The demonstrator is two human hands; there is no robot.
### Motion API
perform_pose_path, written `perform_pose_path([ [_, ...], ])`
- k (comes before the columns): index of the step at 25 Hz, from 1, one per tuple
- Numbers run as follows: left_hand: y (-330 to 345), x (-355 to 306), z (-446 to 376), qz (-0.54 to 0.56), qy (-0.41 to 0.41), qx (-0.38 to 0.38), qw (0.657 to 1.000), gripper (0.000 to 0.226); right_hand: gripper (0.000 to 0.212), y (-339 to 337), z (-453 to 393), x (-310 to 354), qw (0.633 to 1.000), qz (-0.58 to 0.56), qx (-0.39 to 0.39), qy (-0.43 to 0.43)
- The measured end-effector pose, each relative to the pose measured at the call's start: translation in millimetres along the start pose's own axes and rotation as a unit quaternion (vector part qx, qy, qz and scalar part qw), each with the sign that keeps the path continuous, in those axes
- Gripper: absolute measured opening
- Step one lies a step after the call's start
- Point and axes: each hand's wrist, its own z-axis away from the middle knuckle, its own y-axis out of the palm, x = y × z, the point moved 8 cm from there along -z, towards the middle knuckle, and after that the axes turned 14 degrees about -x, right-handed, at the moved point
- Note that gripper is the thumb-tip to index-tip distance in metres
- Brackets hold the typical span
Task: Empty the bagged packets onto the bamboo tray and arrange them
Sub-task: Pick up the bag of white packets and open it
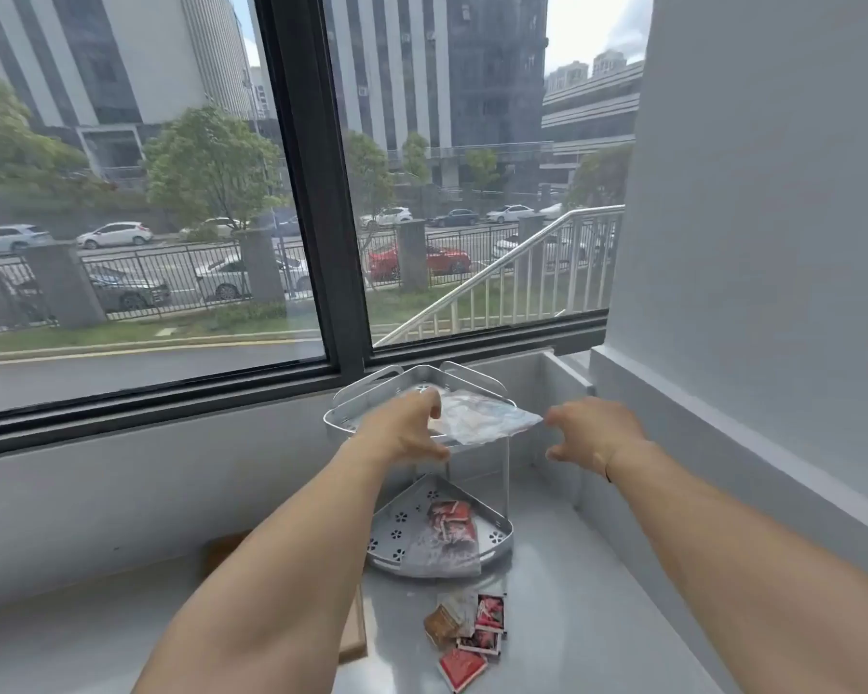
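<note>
On the metal rack's (502, 388) top shelf lies a clear bag (477, 418), between my hands. My left hand (407, 433) touches its left edge, fingers spread; my right hand (592, 433) hovers beside its right corner, fingers loosely curled, empty.

rack (492, 530): I see silver, flower-shaped cut-outs
loose packets (464, 638): I see red, one brown
top bag (477, 418): I see clear
</note>
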Motion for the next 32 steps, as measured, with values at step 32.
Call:
perform_pose_path([
  [32, -118, 50, 17, 0.168, -0.065, -0.189, 0.965, 0.007, 0.008, -67, -48, 79, 0.768, -0.608, -0.148, 0.137],
])
